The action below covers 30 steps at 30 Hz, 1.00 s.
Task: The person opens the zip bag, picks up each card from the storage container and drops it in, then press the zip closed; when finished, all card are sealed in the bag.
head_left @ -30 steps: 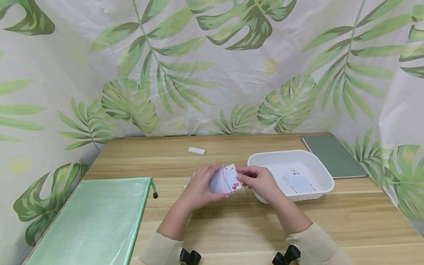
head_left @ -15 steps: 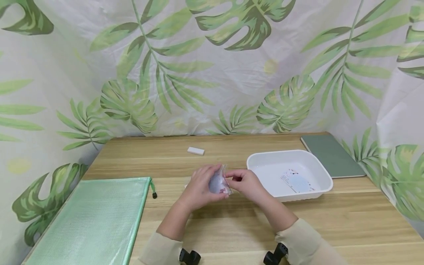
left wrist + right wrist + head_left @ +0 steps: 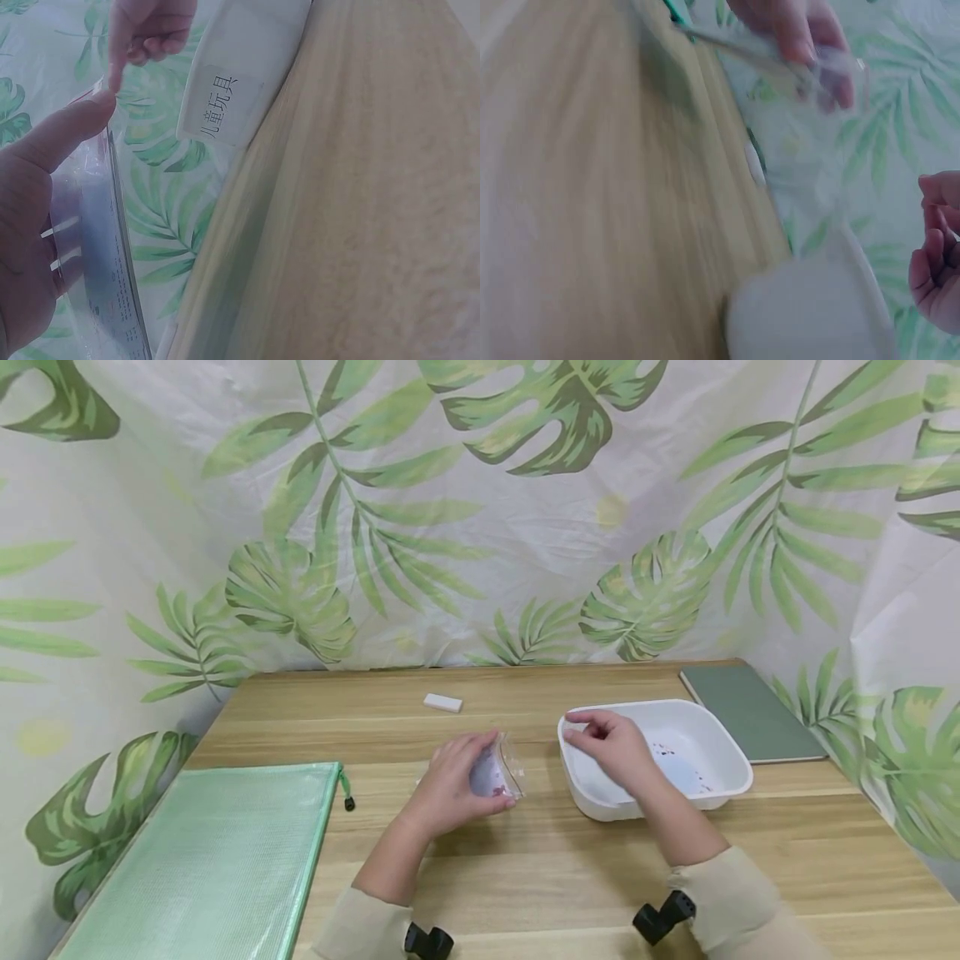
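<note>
My left hand (image 3: 453,781) grips a clear zip bag (image 3: 513,768) with its thumb and fingers on either edge, the bag's mouth facing right. Inside lies a pale blue printed card (image 3: 101,232), edge-on in the left wrist view. My right hand (image 3: 611,747) is over the left end of a white plastic basin (image 3: 731,789), apart from the bag. Its thumb and index finger are bent towards each other, and I see nothing between them. On the basin's floor lies a pale card print (image 3: 682,772), partly covered by the right hand and forearm.
A green mesh zip pouch (image 3: 202,852) lies on the left of the wooden table (image 3: 517,877). A small white block (image 3: 442,702) sits near the back. Behind the basin, a grey-green notebook (image 3: 757,714) lies at the right. A leaf-patterned cloth (image 3: 480,560) hangs behind.
The card end showing at the bag's mouth no longer sticks out. My right hand has left the bag's mouth and moved right, over the basin. The left hand stays in place.
</note>
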Each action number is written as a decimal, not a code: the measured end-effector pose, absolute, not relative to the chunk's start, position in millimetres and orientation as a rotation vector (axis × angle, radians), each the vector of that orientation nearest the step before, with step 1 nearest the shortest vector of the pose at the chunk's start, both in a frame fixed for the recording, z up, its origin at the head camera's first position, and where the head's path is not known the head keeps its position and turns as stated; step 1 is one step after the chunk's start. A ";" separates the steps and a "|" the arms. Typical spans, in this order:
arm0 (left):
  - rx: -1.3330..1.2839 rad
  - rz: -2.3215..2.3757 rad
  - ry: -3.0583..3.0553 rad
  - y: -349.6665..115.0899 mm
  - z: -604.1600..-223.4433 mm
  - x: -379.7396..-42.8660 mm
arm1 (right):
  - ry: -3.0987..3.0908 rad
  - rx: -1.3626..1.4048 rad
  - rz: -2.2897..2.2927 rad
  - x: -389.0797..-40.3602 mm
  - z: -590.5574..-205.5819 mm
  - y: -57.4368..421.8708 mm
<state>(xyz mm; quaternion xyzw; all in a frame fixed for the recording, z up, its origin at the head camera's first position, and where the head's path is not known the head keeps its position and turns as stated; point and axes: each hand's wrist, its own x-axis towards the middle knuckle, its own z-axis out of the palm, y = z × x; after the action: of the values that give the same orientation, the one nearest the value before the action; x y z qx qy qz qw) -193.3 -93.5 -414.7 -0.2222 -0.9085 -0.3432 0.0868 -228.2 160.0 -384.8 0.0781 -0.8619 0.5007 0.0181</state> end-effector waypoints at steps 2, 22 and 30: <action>-0.660 -1.025 -2.712 -93.5 -414.6 -193.4 | -2.748 0.194 1.473 -235.0 -383.2 178.4; -0.652 -1.038 -2.724 -92.9 -415.4 -192.2 | -3.236 -0.063 1.026 -272.5 -421.0 283.0; -0.656 -1.032 -2.723 -92.5 -414.9 -192.6 | -3.300 -0.004 0.860 -271.3 -424.0 287.2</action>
<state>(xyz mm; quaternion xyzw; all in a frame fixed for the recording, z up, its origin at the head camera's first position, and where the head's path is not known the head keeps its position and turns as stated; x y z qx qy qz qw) -192.6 -92.5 -414.9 -0.2192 -0.9094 -0.3446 0.0781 -271.3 287.2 -424.0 -0.0011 -0.9589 0.2500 -0.1339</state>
